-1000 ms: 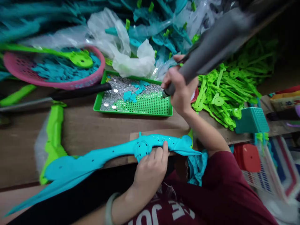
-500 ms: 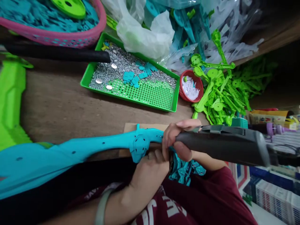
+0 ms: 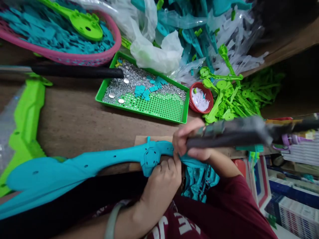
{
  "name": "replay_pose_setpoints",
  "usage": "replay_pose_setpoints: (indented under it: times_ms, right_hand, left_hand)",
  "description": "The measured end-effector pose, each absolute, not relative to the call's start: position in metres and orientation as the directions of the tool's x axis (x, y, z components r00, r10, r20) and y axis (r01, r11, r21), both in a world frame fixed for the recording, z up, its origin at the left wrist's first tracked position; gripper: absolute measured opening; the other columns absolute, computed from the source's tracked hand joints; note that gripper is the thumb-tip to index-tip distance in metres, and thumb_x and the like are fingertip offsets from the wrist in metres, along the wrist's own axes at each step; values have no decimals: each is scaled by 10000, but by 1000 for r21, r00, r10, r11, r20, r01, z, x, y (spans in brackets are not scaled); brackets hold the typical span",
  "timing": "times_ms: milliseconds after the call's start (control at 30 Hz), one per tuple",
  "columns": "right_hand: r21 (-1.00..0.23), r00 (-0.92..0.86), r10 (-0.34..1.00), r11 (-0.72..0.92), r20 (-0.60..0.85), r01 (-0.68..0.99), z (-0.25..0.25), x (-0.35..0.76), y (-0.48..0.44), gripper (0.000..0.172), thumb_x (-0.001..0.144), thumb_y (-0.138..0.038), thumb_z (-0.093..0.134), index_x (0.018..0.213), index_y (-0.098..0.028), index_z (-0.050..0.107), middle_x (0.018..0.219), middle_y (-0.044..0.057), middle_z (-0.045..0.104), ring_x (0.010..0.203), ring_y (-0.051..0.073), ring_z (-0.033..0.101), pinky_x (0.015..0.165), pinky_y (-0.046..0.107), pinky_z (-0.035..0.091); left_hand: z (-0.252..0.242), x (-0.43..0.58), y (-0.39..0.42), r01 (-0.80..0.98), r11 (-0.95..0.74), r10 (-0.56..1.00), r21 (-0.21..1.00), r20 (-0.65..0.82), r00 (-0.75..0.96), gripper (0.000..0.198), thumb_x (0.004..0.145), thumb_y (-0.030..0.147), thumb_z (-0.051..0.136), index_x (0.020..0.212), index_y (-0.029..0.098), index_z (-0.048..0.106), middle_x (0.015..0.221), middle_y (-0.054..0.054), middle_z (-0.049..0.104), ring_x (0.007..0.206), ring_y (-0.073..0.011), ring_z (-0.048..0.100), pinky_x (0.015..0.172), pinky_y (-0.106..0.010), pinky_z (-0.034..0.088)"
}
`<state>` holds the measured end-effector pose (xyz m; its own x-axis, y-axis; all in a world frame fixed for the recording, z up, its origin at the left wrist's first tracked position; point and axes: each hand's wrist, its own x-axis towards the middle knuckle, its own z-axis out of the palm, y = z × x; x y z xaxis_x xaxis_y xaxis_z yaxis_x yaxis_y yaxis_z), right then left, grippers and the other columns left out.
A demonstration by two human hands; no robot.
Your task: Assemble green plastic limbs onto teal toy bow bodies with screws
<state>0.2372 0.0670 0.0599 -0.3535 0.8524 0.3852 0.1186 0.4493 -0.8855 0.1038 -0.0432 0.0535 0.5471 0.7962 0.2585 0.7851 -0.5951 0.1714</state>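
A long turquoise plastic part (image 3: pixel 82 166) lies along the near edge of the wooden table (image 3: pixel 74 122). My left hand (image 3: pixel 161 181) is closed on it beside its round hub, fingers curled over the edge. My right hand (image 3: pixel 191 142) is wrapped round the front of a grey power screwdriver (image 3: pixel 236 132), whose body points right and is blurred. Its tip sits against the turquoise part just right of the hub, hidden by my fingers. A green tray (image 3: pixel 159 111) of small silver screws and turquoise bits lies behind the hands.
A pink basket (image 3: pixel 74 58) of turquoise pieces holds a lime part at the back left. A small red bowl (image 3: pixel 193 104) with white bits stands by a heap of lime parts (image 3: pixel 234 99). A lime shell (image 3: pixel 25 126) lies at left; a black handle (image 3: pixel 74 71) lies behind it. Plastic bags lie at the back.
My right hand brought the screwdriver down from the screw tray to the turquoise part and keeps it there. The left hand stays on the part. The view has shifted slightly.
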Motion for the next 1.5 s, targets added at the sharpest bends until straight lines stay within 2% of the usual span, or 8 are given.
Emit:
replay_pose_setpoints:
  times_ms: [67, 200, 600, 767, 900, 1233, 1400, 1500]
  right_hand:
    - [-851, -212, 831, 525, 515, -11, 60, 237, 106, 391, 847, -602, 620, 1114, -344, 498, 482, -138, 453, 353, 95, 468, 397, 214, 437]
    - [-868, 202, 846, 466, 494, 169, 44, 230, 175, 455, 836, -633, 607, 1157, -339, 475, 601, -89, 451, 502, 137, 537, 556, 293, 514]
    - [-903, 203, 883, 392, 423, 176, 21, 225, 193, 498, 830, -639, 595, 1163, -277, 522, 606, -81, 459, 495, 132, 551, 579, 310, 521]
    - [-895, 232, 864, 428, 447, 127, 61, 223, 174, 380, 856, -527, 609, 1124, -287, 487, 603, -85, 450, 498, 124, 548, 584, 297, 510]
    - [-895, 310, 847, 445, 431, 28, 108, 245, 97, 280, 806, -333, 651, 1057, -310, 528, 556, -94, 444, 416, 110, 481, 445, 249, 461]
    - [-907, 151, 901, 380, 408, 181, 76, 280, -44, 398, 873, -431, 595, 1254, -450, 484, 532, -106, 510, 356, 157, 477, 416, 303, 516]
    - [-902, 2, 910, 411, 415, 135, 57, 282, -35, 466, 855, -292, 644, 1273, -368, 452, 614, -77, 585, 469, 159, 590, 465, 287, 511]
    - [-942, -100, 945, 320, 311, 104, 50, 286, -34, 485, 810, -359, 698, 1219, -326, 440, 581, -102, 559, 408, 130, 541, 417, 254, 463]
  left_hand:
    - [51, 110, -42, 747, -639, 759, 185, 310, 572, 375, 828, 16, 498, 1139, 51, 703, 941, -136, 717, 843, -254, 687, 676, -348, 586]
    - [31, 131, -37, 527, -831, 539, 181, 497, 680, 393, 957, 116, 441, 1293, 120, 645, 1316, -107, 665, 1239, -249, 595, 1020, -379, 511]
    - [0, 144, -30, 417, -888, 428, 191, 675, 601, 282, 994, 147, 485, 1180, 83, 687, 1215, -121, 721, 1195, -228, 638, 975, -347, 501]
    - [2, 136, -34, 409, -884, 451, 229, 648, 613, 277, 991, 141, 493, 1184, 88, 685, 1234, -121, 724, 1204, -245, 644, 993, -373, 500]
    - [-3, 120, -38, 324, -906, 417, 271, 693, 587, 238, 962, 114, 551, 1148, 85, 696, 1185, -143, 738, 1162, -257, 667, 974, -387, 514]
    - [-10, 114, -34, 203, -931, 365, 304, 738, 568, 268, 911, 10, 580, 1110, 137, 707, 1018, -76, 755, 1053, -223, 658, 926, -390, 557]
    - [-4, 116, -33, 210, -931, 364, 298, 762, 535, 197, 943, 35, 547, 961, 135, 716, 968, -79, 744, 982, -228, 659, 865, -391, 573]
    - [-5, 116, -34, 217, -926, 377, 308, 766, 520, 207, 951, 40, 535, 948, 153, 707, 947, -70, 742, 974, -225, 665, 849, -394, 579]
